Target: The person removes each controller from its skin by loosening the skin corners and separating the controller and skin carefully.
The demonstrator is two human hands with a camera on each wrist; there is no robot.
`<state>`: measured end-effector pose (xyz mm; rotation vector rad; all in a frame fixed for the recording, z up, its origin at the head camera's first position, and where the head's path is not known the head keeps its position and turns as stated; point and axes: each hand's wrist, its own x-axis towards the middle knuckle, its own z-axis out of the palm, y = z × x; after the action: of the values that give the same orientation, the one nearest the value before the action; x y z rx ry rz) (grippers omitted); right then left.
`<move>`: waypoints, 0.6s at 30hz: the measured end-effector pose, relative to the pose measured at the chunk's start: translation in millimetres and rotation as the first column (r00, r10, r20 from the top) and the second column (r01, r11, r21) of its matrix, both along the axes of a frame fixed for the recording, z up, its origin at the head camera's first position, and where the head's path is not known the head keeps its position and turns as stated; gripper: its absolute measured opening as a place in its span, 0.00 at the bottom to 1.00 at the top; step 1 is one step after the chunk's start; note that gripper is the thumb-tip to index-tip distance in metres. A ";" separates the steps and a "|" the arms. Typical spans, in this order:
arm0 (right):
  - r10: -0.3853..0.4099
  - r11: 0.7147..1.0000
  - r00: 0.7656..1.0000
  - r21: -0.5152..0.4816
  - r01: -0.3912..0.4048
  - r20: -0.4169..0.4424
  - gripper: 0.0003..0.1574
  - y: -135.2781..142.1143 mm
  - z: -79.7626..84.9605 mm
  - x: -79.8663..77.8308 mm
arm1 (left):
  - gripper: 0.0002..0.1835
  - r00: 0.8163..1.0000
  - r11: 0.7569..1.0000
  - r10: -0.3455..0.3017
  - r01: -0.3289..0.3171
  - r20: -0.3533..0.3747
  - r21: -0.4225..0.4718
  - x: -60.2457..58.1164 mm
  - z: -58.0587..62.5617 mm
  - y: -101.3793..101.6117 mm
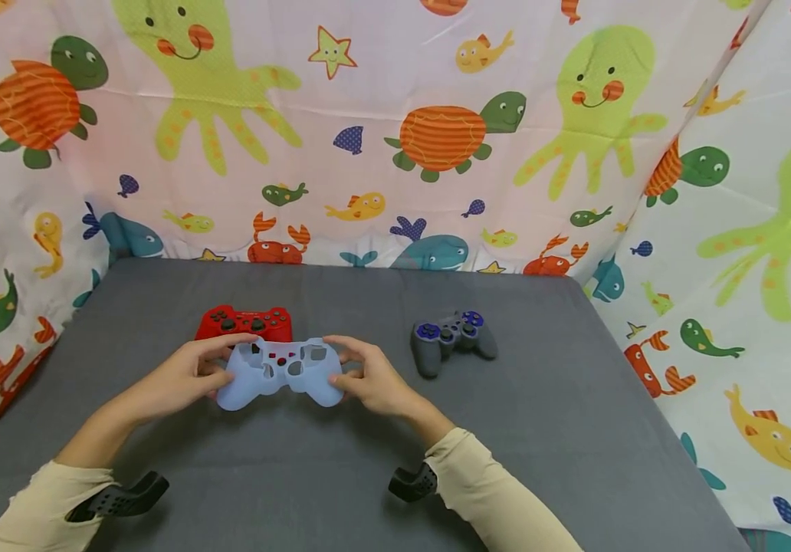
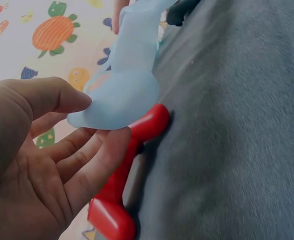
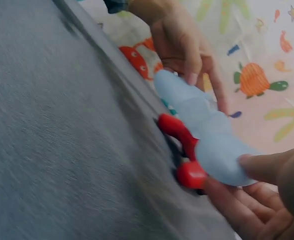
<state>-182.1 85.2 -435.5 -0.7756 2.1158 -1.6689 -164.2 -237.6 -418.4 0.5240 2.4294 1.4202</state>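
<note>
Controller skin (image 1: pixel 281 375), pale blue and translucent, was lifted off the grey-covered table (image 1: pixel 561 429), just in front of a red gamepad (image 1: pixel 257 322) as we looked down. We pinched one of its handle ends in the left hand (image 1: pixel 185 376) and the other in the right hand (image 1: pixel 378 376), thumbs on the face toward us, so the two hands were apart, linked only through the skin. The step in hand, as we judged it, was holding the skin spread and steady. The next move seemed to call for both grips to travel together, since such thin, floppy-looking material would probably twist if one side led. As a container, the skin appeared hollow: we saw no gamepad inside, only bits of red showing through its openings from behind. A dark grey gamepad with blue buttons (image 1: pixel 454 337) lay beyond the right hand, untouched.
</note>
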 end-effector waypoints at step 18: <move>0.099 0.994 0.994 0.039 -0.101 0.035 0.42 -35.3 -6.0 16.9 | 0.29 0.993 0.996 -0.088 0.088 -0.075 -0.007 24.2 -6.7 -41.6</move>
<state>-165.2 49.9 -441.5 -0.8217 2.0472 -1.5711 -140.0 -279.2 -425.1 0.6873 2.4337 1.3833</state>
